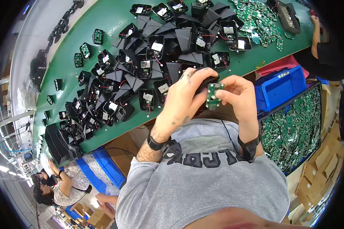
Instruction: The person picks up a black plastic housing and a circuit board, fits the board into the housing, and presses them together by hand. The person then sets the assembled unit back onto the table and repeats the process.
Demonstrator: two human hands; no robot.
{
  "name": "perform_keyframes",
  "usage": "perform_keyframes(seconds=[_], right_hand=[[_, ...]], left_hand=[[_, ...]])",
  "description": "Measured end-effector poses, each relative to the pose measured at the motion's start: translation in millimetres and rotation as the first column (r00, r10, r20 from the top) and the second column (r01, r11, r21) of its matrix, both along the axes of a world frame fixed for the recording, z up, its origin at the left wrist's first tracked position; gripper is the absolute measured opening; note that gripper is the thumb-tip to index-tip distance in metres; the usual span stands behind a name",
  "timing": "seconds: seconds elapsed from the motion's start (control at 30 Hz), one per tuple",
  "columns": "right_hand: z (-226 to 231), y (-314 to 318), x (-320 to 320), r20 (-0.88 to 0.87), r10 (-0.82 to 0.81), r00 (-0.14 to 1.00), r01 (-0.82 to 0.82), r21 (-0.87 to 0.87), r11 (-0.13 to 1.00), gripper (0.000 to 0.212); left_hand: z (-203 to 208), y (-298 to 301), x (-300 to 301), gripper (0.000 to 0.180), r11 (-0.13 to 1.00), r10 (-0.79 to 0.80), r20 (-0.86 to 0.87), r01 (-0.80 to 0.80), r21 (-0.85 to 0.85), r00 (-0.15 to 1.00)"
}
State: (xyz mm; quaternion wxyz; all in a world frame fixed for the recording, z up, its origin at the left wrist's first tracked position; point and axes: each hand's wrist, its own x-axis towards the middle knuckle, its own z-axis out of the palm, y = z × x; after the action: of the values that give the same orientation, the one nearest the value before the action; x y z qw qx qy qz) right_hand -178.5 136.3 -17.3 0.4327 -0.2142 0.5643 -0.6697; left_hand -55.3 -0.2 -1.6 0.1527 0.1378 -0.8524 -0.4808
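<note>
My left hand (184, 93) is closed around a black plastic housing (207, 81), most of it hidden behind the fingers. Between thumb and fingers, my right hand (239, 95) pinches a small green circuit board (213, 95) with white and dark parts on it. The board is held upright right beside the housing; whether the two touch, I cannot tell. Both hands are above the table's near edge, in front of my grey sweatshirt. Just beyond my left hand lie open black housings, among them one (146, 100) with a white part and a red wire.
The green table (114, 15) carries a large heap of black housings (185, 40) and a pile of green boards (256, 21). At my right are a blue bin (284, 89) and a tray full of boards (294, 126). Other people are at the far right (328, 57) and lower left (65, 189).
</note>
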Motion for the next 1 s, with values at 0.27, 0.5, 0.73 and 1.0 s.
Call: perform_keyframes(seconds=[0.27,0.5,0.73,1.0], right_hand=[[21.8,-6.2,8.1,-0.213,-0.14,0.967,0.141,-0.012,0.99,0.029],[8.3,-8.9,-1.0,-0.229,-0.047,0.972,0.039,-0.04,0.998,0.035],[10.6,-11.7,4.4,0.028,0.043,0.999,-0.04,-0.115,0.993,0.039],[8.2,-11.2,-3.5,0.05,0.109,0.993,-0.098,-0.188,0.977,0.037]], left_hand=[[6.2,7.0,5.9,0.046,0.756,0.0,0.042,-0.028,0.654,0.999],[0.9,19.8,6.1,0.058,0.786,0.004,-0.062,0.036,0.617,0.998],[6.2,24.5,3.6,0.056,0.685,-0.019,-0.058,0.055,0.726,0.998],[2.6,30.2,1.1,0.051,0.848,0.052,-0.059,-0.013,0.53,0.997]])
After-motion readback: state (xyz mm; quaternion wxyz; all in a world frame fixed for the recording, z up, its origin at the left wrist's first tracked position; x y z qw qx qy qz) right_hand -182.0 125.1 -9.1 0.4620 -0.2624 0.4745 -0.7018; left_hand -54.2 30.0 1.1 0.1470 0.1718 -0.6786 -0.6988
